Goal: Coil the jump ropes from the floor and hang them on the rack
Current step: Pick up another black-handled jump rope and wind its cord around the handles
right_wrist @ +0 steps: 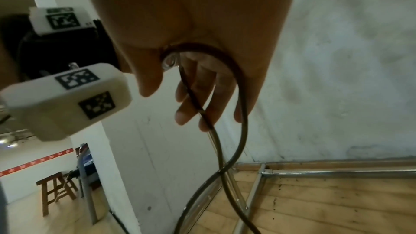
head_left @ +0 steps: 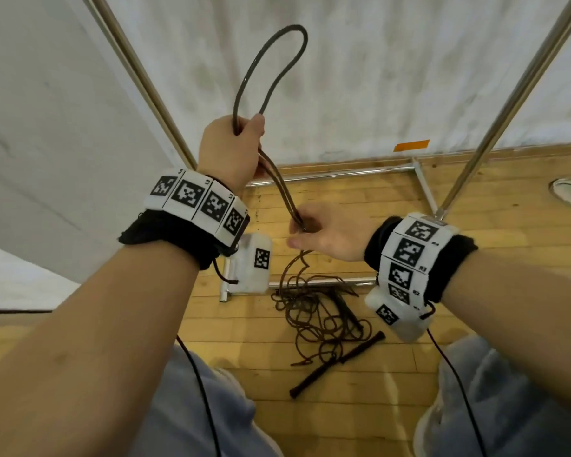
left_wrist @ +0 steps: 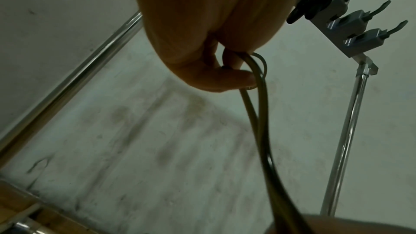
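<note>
Your left hand (head_left: 231,150) grips the jump rope (head_left: 271,77) loop above the floor (head_left: 475,199), your right hand (head_left: 323,235) holds its strands loosely, so the tangled pile (head_left: 317,311) below may knot

The jump rope (head_left: 267,77) is dark brown, its handle (head_left: 338,364) on the floor black. The floorboards (head_left: 475,258) are honey-yellow wood, the wall (head_left: 409,77) mottled white with grey smudges. At two o'clock an orange tape strip (head_left: 411,145) marks it. Both wristbands (head_left: 195,199) carry black-and-white square markers over black cloth. The rack poles (head_left: 508,103) are shiny silver.
</note>
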